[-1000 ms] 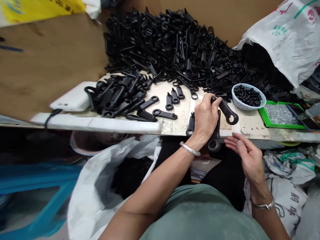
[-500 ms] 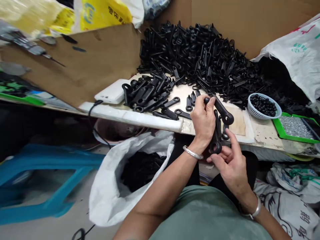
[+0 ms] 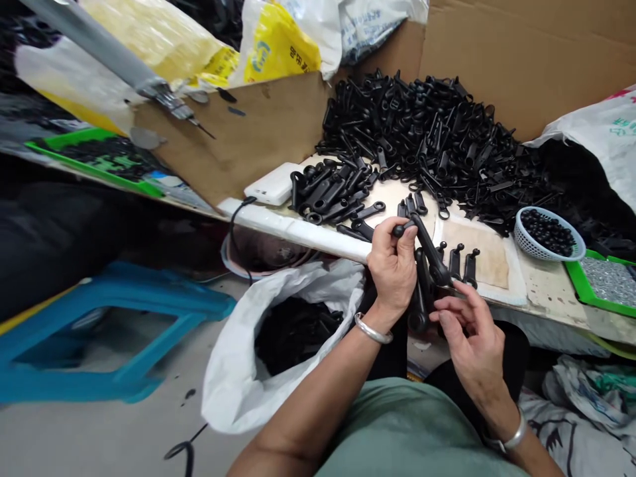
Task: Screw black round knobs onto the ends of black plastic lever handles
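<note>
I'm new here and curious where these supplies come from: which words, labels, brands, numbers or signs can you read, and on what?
Nothing reads surely enough to quote.
Yellow-and-white bag: dark characters and a blue emblem, too blurred.
Blue-printed bag: blue lettering, too blurred.
White bag on the right: green print and a red mark, too small.

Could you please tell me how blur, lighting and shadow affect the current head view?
Head view: the blue stool looks smeared, perhaps from camera motion; the light seems fairly even; the left hand and right hand read clearly; the contents of the white sack sink into darkness; in the heap of black parts, many outlines merge.
</note>
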Tool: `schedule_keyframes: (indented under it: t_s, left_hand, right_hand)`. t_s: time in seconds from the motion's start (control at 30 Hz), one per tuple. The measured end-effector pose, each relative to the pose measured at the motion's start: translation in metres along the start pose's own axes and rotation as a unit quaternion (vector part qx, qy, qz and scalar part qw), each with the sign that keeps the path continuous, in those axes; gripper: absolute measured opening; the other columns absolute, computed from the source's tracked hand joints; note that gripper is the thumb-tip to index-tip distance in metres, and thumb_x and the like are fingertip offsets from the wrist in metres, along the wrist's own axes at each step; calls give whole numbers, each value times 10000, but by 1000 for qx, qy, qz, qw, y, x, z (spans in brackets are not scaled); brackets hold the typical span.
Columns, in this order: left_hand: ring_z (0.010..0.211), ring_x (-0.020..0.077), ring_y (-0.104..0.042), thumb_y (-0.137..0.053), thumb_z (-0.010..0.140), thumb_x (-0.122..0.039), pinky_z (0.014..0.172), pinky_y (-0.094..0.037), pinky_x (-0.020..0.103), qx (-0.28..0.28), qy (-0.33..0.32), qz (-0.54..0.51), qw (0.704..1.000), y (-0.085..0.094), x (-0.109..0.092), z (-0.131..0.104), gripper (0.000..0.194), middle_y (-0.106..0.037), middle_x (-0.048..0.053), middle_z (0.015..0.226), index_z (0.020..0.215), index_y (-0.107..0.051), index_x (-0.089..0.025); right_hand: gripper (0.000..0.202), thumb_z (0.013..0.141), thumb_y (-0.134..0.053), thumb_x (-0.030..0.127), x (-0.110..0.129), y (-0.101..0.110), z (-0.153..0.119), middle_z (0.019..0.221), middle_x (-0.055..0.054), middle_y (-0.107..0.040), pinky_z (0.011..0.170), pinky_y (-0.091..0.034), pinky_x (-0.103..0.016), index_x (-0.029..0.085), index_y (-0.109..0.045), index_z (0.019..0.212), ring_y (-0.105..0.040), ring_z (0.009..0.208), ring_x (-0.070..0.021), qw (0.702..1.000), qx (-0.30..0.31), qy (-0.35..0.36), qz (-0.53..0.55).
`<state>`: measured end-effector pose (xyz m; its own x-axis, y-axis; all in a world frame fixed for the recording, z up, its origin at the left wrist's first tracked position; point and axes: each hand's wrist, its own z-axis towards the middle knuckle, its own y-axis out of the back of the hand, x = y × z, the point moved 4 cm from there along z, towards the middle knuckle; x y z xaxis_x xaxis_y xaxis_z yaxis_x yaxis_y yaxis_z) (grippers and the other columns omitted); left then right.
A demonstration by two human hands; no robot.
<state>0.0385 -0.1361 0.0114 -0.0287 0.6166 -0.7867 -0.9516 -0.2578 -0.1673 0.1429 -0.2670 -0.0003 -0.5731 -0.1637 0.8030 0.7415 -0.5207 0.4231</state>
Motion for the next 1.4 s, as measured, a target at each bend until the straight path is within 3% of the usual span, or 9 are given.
schedule_keyframes:
  t_s: [0.17, 0.3, 0.37, 0.6, 0.8, 1.03, 1.27, 1.33, 1.4]
  left_hand:
    - [667, 96, -595, -546, 936, -550, 622, -472, 212, -14, -32, 103, 994, 46, 2, 13, 347, -637, -12, 829, 947, -619, -210]
    - [555, 67, -530, -604, 912, -513, 539, -424, 195, -75, -28, 163, 983, 82, 8, 20, 331, -593, -45, 720, 921, -624, -183]
    - [547, 59, -531, -609, 924, -463, 537, -426, 184, -75, -40, 161, 983, 84, 8, 16, 281, -598, -49, 721, 929, -626, -182]
    - [586, 54, -602, -624, 940, -313, 581, -458, 164, -17, -136, 200, 970, 61, -6, -5, 129, -685, -35, 799, 937, -654, -188]
    - [620, 81, -668, -609, 954, -315, 594, -486, 176, 23, -179, 242, 954, 56, -13, -12, 153, -733, -3, 830, 941, -668, -175]
    - [611, 93, -687, -612, 955, -300, 598, -494, 179, 50, -193, 286, 937, 61, -9, -14, 150, -751, 3, 802, 938, -682, -168]
    - [593, 115, -681, -641, 925, -249, 561, -456, 203, 98, -230, 366, 896, 93, 1, -19, 88, -750, 5, 784, 969, -691, -190]
    - [627, 134, -684, -639, 923, -279, 590, -457, 223, 119, -198, 383, 894, 111, 15, -17, 114, -749, 20, 809, 991, -693, -205]
    - [729, 174, -703, -576, 954, -332, 629, -459, 250, 154, -115, 431, 882, 131, 36, -12, 177, -753, 57, 893, 1025, -684, -211]
  right_hand:
    - [275, 907, -611, 219, 5, -3, 4, 825, -14, -747, 684, -633, -237, 205, -638, 1180, -725, 670, -130, 992, 6, 112, -64]
    - [220, 912, -609, 224, -12, -8, 1, 784, 0, -732, 653, -629, -237, 197, -678, 1119, -708, 631, -118, 998, 36, 52, -28]
    - [262, 907, -623, 248, -14, -15, 2, 859, -17, -745, 693, -640, -261, 209, -671, 1162, -723, 700, -130, 997, 63, 31, 15]
    - [680, 857, -698, 369, -2, -43, 17, 1285, -109, -672, 1022, -553, -403, 216, -437, 1467, -657, 1171, -231, 989, 130, 20, 73]
    - [367, 942, -560, 316, -2, -50, 21, 1192, -70, -723, 992, -571, -389, 194, -621, 1283, -707, 1067, -220, 994, 97, -6, 47]
    - [289, 956, -528, 298, 0, -55, 19, 1086, -46, -759, 856, -608, -288, 196, -656, 1194, -743, 901, -170, 993, 109, -1, 48]
    - [309, 951, -515, 302, -9, -79, 12, 1052, -52, -757, 862, -594, -291, 197, -650, 1209, -732, 924, -175, 973, 212, -70, 67]
    - [394, 928, -566, 329, -18, -88, 7, 1158, -59, -728, 928, -580, -317, 226, -597, 1307, -714, 1020, -181, 957, 255, -95, 97]
    - [544, 890, -629, 371, -30, -92, 2, 1258, -77, -683, 969, -569, -343, 252, -509, 1408, -692, 1088, -185, 945, 273, -116, 138]
